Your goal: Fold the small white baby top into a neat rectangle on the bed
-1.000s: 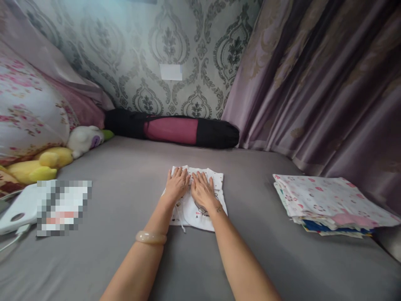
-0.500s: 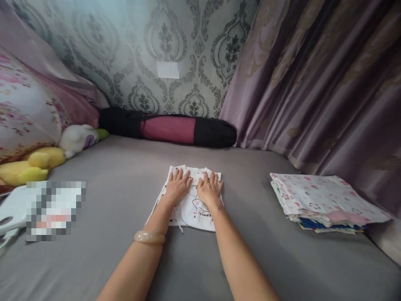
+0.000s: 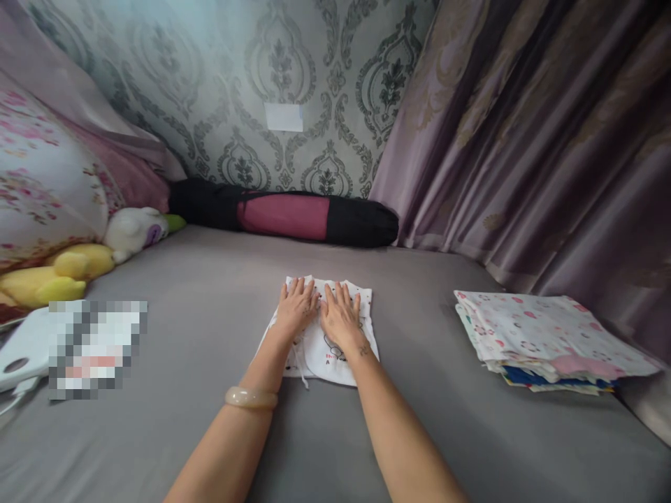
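A small white baby garment (image 3: 325,363) with a cartoon print, red lettering and thin white ties lies folded flat on the grey sheet (image 3: 210,279). My left hand (image 3: 298,307) rests palm down on its upper left part, fingers stretched out. Close beside it, my right hand (image 3: 340,318) lies flat on the upper middle, fingers spread. Neither hand grips the cloth. Much of the print is hidden under the hands. A pale bangle (image 3: 251,398) circles my left wrist.
On the right sits a stack of folded printed cloths (image 3: 545,335). A white device with a cable (image 3: 31,349) and a blurred-out item (image 3: 99,349) lie left. Plush toys (image 3: 57,272) and a floral cushion (image 3: 42,175) are behind. A long black-and-maroon bag (image 3: 283,215) lines the wall.
My right hand has slid left across the garment, closer to my left hand, uncovering its right edge. My left hand stays nearly in place. The view has shifted slightly.
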A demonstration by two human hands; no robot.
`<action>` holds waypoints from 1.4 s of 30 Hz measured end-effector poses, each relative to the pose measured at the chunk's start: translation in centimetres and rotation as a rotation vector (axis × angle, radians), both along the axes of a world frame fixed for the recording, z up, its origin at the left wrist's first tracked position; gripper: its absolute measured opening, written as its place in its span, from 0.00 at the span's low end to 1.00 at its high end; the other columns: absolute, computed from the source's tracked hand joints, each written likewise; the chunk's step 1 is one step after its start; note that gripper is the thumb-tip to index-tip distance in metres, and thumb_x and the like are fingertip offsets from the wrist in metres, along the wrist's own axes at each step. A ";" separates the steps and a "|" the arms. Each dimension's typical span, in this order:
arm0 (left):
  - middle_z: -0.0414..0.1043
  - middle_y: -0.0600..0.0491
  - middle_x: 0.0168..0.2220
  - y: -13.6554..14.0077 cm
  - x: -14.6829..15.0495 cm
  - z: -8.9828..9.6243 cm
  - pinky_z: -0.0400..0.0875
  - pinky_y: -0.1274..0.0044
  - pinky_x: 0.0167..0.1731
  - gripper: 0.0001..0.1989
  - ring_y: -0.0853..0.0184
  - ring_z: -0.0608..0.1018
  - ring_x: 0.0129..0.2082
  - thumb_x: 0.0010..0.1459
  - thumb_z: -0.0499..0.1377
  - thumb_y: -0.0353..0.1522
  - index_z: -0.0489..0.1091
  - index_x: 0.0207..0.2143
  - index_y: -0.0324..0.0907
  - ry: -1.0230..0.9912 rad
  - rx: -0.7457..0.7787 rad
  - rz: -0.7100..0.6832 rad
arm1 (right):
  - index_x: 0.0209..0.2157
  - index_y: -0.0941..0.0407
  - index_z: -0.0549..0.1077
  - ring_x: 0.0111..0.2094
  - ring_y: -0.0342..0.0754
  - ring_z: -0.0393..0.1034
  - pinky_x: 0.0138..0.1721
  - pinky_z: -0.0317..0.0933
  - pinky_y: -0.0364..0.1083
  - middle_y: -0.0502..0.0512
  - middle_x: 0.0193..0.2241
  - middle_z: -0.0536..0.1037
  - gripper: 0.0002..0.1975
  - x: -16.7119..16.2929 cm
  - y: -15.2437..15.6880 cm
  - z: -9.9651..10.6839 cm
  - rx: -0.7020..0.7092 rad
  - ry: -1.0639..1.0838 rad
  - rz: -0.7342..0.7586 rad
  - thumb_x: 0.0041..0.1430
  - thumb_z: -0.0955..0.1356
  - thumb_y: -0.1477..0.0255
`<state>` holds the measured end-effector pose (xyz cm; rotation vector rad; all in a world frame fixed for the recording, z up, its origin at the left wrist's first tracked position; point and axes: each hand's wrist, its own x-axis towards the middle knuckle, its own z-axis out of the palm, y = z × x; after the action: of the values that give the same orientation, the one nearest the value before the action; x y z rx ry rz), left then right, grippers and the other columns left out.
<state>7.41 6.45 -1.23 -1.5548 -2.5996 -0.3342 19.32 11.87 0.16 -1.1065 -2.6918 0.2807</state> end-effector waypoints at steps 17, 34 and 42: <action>0.51 0.40 0.66 -1.9 -0.1 0.7 0.48 0.56 0.62 0.27 0.54 0.53 0.67 0.68 0.38 0.42 0.53 0.64 0.39 -0.053 -0.051 -0.088 | 0.67 0.57 0.49 0.68 0.54 0.33 0.65 0.30 0.61 0.60 0.68 0.43 0.28 1.2 -0.4 0.9 -0.177 -0.019 0.108 0.68 0.50 0.64; 0.44 0.44 0.68 -9.0 1.5 0.0 0.43 0.61 0.64 0.31 0.58 0.49 0.68 0.67 0.36 0.48 0.47 0.67 0.44 -0.062 -0.115 -0.608 | 0.67 0.55 0.47 0.68 0.51 0.33 0.66 0.29 0.58 0.56 0.68 0.43 0.29 8.1 -3.5 0.4 -0.075 -0.146 0.378 0.68 0.51 0.62; 0.44 0.46 0.68 -9.1 1.8 0.0 0.43 0.62 0.64 0.30 0.59 0.48 0.68 0.68 0.37 0.46 0.48 0.67 0.45 -0.054 -0.113 -0.581 | 0.67 0.57 0.48 0.68 0.50 0.33 0.66 0.28 0.57 0.57 0.68 0.43 0.29 8.1 -3.7 0.3 -0.059 -0.130 0.372 0.68 0.51 0.62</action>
<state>9.21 -2.67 -1.25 -2.3528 -2.1763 -0.2712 27.45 8.16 0.43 -0.6482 -3.0142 0.3604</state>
